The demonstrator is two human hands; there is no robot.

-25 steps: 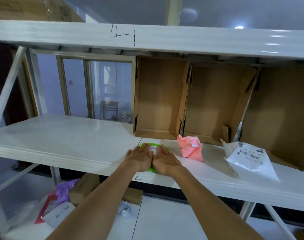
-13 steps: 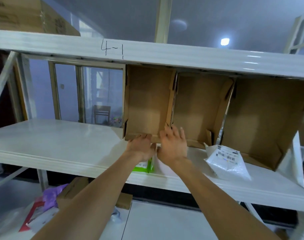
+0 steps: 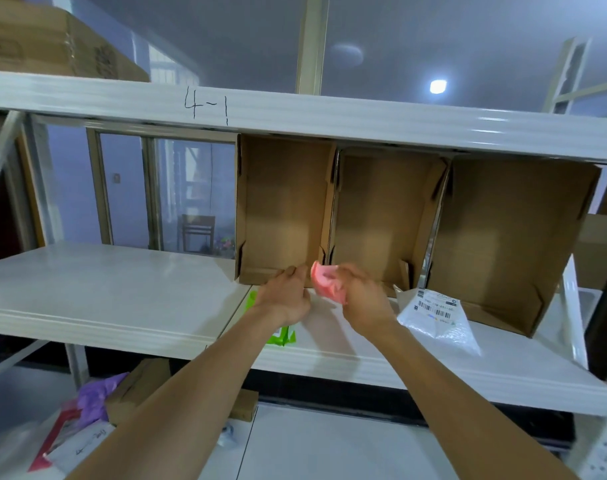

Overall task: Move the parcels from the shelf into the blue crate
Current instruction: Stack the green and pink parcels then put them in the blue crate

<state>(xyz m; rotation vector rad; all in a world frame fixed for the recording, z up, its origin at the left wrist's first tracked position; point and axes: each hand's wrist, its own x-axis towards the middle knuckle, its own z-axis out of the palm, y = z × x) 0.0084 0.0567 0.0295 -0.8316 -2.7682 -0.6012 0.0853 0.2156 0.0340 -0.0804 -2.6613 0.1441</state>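
Head view: the white shelf [image 3: 97, 299] runs wide and bare to the left of both hands, its glossy board ending in a ribbed front edge just below the wrists. Behind the hands stand three open brown cardboard boxes [image 3: 392, 216], matte and creased, filling the rear up to the beam marked "4-1". Right of the right grip lies a white crinkled plastic parcel [image 3: 437, 317] with barcode labels, near the front edge. Under the left hand [image 3: 288, 296], fingers curled with nothing visibly gripped, a green parcel [image 3: 281, 336] lies flat. The right hand [image 3: 364, 299] grips a soft pink parcel [image 3: 324, 280], lifted off the shelf.
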